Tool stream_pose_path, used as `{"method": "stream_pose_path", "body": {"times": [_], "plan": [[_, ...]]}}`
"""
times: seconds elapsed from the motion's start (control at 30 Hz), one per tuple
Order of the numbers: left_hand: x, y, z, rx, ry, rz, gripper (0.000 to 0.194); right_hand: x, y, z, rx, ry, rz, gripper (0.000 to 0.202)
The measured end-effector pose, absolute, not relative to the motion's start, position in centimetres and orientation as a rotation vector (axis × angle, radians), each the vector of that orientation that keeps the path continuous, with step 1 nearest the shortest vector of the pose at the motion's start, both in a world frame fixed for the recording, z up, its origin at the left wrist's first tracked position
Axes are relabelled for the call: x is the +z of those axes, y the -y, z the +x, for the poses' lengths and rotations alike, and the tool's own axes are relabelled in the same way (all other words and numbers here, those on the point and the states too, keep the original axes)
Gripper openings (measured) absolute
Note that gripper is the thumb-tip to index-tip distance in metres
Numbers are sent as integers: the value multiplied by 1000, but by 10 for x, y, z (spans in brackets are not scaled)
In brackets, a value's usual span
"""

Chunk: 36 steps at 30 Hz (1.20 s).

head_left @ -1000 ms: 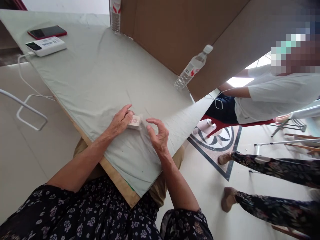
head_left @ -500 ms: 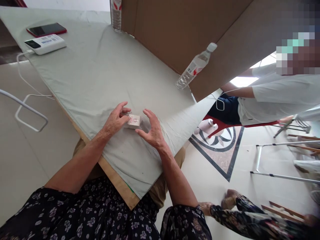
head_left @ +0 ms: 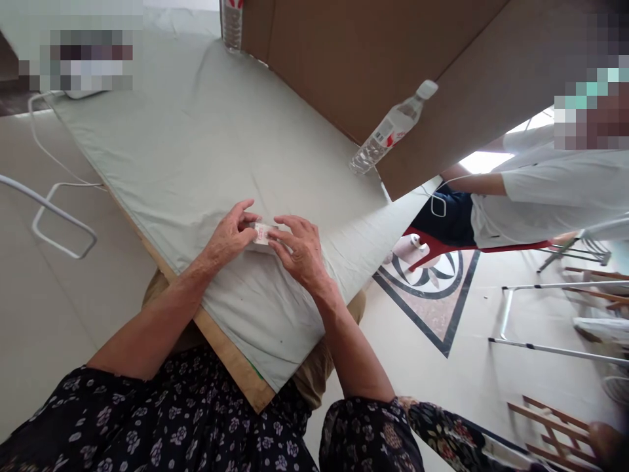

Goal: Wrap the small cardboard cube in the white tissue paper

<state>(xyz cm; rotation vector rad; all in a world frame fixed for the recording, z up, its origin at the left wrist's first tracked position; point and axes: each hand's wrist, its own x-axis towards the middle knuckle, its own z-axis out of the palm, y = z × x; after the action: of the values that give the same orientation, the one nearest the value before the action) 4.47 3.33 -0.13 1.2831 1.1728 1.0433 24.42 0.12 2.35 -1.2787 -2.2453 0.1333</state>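
Observation:
A small white box [head_left: 262, 234] with red print rests on the cloth-covered table near its front corner, and part of it is hidden by fingers. My left hand [head_left: 232, 233] is at its left end, with the thumb against the box and the index finger raised. From the right, my right hand [head_left: 301, 248] grips the other end, thumb and fingertips on the box. The box lies between both hands.
A water bottle [head_left: 390, 131] stands by a large cardboard panel [head_left: 344, 72], with another bottle [head_left: 232, 26] at its far-left end. A white cable [head_left: 37, 137] hangs off the left table edge. A seated person in a white shirt [head_left: 555, 196] is at right.
My right hand has moved left, and its fingers have closed onto the right end of the box. My left hand stays at the left end. The view has shifted slightly.

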Motion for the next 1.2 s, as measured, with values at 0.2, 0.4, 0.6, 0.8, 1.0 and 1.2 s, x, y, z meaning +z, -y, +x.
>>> {"method": "stream_pose_path", "body": {"times": [0.2,0.4,0.6,0.8,1.0,1.2], "plan": [[6,-31,48,1009,-1199,1341,85,33,-9,239,-19,2367,-1227,17],[5,-29,49,994,-1225,1390,82,29,-18,234,-22,2351,-1207,21],[4,-25,50,926,-1214,1571,88,33,-34,234,9,2209,-1248,19],[5,-24,51,904,-1114,1614,92,52,-70,244,66,2129,-1295,19],[3,-28,51,992,-945,1392,90,40,-123,252,204,2000,-1407,15],[11,-27,50,926,-1033,1261,56,16,-127,266,461,1629,-1486,15]]}}
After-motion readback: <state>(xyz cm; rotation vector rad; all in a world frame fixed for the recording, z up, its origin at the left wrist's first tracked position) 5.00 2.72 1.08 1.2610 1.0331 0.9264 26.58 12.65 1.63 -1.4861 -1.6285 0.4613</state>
